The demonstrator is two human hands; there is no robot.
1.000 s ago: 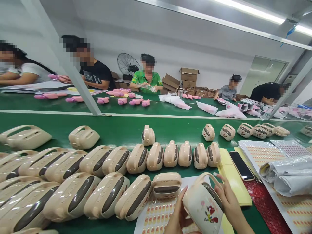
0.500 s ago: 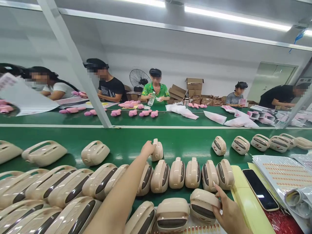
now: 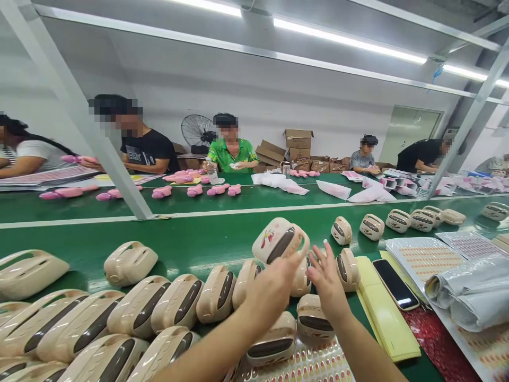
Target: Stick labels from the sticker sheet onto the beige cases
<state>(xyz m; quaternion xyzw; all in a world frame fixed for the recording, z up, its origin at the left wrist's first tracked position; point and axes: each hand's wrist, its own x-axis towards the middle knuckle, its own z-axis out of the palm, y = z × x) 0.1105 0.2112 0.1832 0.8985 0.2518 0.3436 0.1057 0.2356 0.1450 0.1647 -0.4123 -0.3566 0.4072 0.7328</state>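
My left hand [image 3: 274, 284] grips the handle of a beige plastic case [image 3: 274, 240] with a dark oval panel. The case is tilted above the green work surface, and a red floral decal shows on its side. Just right of it, my right hand [image 3: 326, 278] is raised with its fingers spread, holding nothing. Below the hands, another beige case [image 3: 316, 317] and a second beige case [image 3: 274, 339] sit by a sheet of small red and gold stickers [image 3: 302, 366]. My forearms hide part of the row of cases behind.
Rows of beige cases [image 3: 139, 307] fill the left side. Several decorated cases [image 3: 371, 227] line the belt [image 3: 199, 233] at right. Yellow paper strips [image 3: 385, 307], a phone [image 3: 395, 284] and sticker sheets [image 3: 423, 258] lie to my right. Co-workers sit across the belt.
My left hand has come nearer and right, and now holds a case up off the belt. My right hand has let go of the front case and risen. The view has turned right.
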